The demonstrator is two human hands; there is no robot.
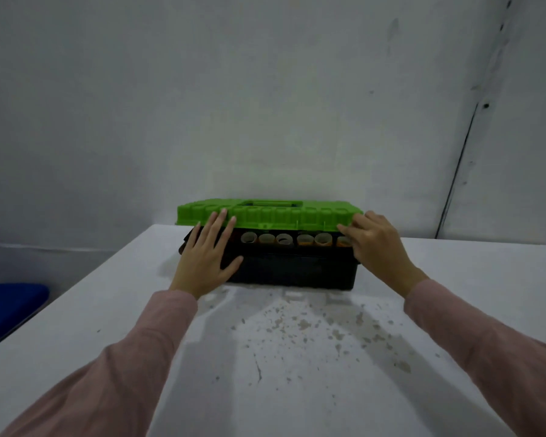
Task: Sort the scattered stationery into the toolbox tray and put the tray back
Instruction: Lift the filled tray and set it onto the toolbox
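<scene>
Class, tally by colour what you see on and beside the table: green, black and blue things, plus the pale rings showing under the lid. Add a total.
Green lid: 1
Black toolbox base: 1
Blue seat: 1
Pale rings: 6, the last partly behind the right hand
Total: 9

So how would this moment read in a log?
green lid: ajar over black toolbox | left hand: flat fingers on lid front | right hand: grips lid's right end | rolls: visible in gap
</scene>
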